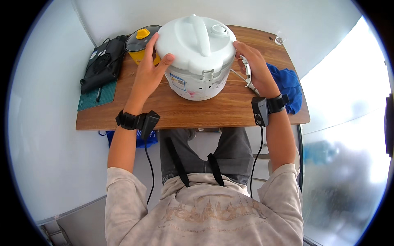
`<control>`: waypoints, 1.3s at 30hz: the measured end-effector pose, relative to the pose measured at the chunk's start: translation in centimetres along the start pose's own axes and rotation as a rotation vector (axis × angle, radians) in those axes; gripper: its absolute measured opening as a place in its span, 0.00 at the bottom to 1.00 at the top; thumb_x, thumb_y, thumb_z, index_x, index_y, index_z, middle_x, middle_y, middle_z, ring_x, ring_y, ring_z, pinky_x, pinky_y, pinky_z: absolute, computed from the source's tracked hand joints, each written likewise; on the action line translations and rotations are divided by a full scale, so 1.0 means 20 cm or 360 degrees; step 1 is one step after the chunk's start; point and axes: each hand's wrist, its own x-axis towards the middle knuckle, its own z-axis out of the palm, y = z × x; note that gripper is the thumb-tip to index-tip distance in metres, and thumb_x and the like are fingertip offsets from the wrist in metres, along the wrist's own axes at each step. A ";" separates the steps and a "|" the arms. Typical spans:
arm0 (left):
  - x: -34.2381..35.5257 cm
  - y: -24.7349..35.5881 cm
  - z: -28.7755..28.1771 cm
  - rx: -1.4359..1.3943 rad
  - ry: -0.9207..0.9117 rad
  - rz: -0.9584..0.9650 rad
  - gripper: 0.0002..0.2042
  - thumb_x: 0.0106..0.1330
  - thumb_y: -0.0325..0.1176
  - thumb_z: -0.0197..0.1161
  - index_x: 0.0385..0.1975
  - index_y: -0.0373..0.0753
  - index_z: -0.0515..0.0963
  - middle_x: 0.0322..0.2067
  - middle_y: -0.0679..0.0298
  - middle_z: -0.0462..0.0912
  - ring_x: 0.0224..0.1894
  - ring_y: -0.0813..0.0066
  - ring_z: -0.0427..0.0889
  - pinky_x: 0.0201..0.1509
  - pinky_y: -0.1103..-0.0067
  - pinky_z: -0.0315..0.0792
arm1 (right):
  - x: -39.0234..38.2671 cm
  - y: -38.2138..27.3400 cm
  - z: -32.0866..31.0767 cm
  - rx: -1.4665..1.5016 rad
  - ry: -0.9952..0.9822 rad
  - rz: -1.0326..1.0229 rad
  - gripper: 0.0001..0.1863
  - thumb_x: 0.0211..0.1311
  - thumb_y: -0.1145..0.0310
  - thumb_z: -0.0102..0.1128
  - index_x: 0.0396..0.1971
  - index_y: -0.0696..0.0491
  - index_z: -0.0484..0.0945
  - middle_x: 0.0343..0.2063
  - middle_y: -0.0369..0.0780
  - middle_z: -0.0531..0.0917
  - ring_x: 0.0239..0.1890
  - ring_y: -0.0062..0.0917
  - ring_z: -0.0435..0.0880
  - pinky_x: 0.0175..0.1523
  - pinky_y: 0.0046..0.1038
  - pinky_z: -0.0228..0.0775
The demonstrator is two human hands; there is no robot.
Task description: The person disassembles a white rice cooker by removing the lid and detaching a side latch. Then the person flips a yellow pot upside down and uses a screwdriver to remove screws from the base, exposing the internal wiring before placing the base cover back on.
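A white rice cooker with a closed lid, a top handle and a front latch stands on the wooden table. My left hand grips its left side, thumb at the lid's lower edge and fingers reaching up the side. My right hand holds the right side, thumb on the lid rim beside a white curved handle; some of its fingers are hidden. Both wrists wear black strapped devices with cables.
A yellow pot with a dark lid stands behind, left of the cooker. A black case lies on a green mat. A blue cloth and small clear glass are at right. The table meets white walls.
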 end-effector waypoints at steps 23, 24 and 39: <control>-0.01 -0.02 0.00 -0.0121 -0.0103 -0.0108 0.44 0.71 0.59 0.61 0.76 0.39 0.50 0.69 0.43 0.63 0.72 0.56 0.63 0.74 0.65 0.58 | 0.03 0.03 0.01 -0.0085 0.0136 -0.0035 0.25 0.72 0.56 0.60 0.56 0.63 0.80 0.47 0.39 0.85 0.49 0.20 0.80 0.54 0.21 0.71; 0.00 -0.02 0.00 -0.0140 -0.0104 -0.0102 0.46 0.69 0.61 0.62 0.76 0.39 0.50 0.69 0.39 0.62 0.73 0.51 0.62 0.74 0.63 0.58 | 0.04 0.04 0.01 -0.0075 0.0130 -0.0043 0.25 0.72 0.56 0.60 0.56 0.63 0.80 0.47 0.38 0.85 0.49 0.20 0.80 0.54 0.21 0.71; 0.01 -0.01 0.00 -0.0232 -0.0137 -0.0151 0.49 0.65 0.65 0.64 0.76 0.40 0.48 0.71 0.34 0.57 0.74 0.42 0.60 0.75 0.58 0.58 | 0.05 0.22 0.00 -0.0015 0.0515 -0.0208 0.25 0.74 0.47 0.55 0.50 0.57 0.77 0.42 0.37 0.78 0.39 0.21 0.76 0.49 0.22 0.70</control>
